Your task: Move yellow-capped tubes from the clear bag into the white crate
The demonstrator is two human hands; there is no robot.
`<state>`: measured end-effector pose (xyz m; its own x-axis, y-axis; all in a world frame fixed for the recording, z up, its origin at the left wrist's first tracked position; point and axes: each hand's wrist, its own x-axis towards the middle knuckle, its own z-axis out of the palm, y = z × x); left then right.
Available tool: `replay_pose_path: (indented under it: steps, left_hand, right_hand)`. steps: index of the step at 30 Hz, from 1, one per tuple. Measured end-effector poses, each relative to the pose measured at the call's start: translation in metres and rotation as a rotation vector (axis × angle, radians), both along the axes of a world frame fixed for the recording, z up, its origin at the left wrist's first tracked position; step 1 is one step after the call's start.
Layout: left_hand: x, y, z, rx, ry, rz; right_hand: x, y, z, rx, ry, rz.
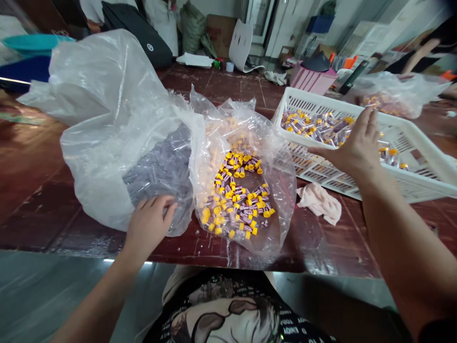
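My left hand [152, 220] is at the front of a large white plastic bag [96, 124], over a heap of clear plastic tubes [160, 164]. Its fingers curl down among the tubes, and whatever is in them is hidden. My right hand [360, 145] is open above the near edge of a white slatted crate [410, 178], thumb spread out. Inside the crate lie clear tubes with yellow-capped pieces [314, 128]. Between my hands, a clear plastic bag [282, 190] lies open, holding many small purple-patterned pieces with yellow caps [246, 205].
A crumpled pink cloth [319, 202] lies before the crate. Behind it stand a pink bin [312, 78] and another clear bag [400, 93]; a person's arm [421, 55] shows nearby. A turquoise basin [34, 43] is at far left. The dark red table's front edge [228, 262] is close to my body.
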<state>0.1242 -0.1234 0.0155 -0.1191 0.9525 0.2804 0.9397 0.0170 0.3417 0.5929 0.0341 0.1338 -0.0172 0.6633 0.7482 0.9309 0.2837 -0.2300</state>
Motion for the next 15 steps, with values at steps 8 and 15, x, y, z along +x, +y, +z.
replay_pose_path:
  steps: [8,15]
  left_hand:
    - [0.009,0.011,-0.021,-0.291,0.382,0.051]
    - [-0.010,0.006,-0.026,-0.223,0.050,-0.056]
  right_hand:
    - [-0.151,0.007,-0.101,-0.736,-0.170,0.080]
    - [-0.172,0.020,-0.126,-0.736,-0.171,-0.022]
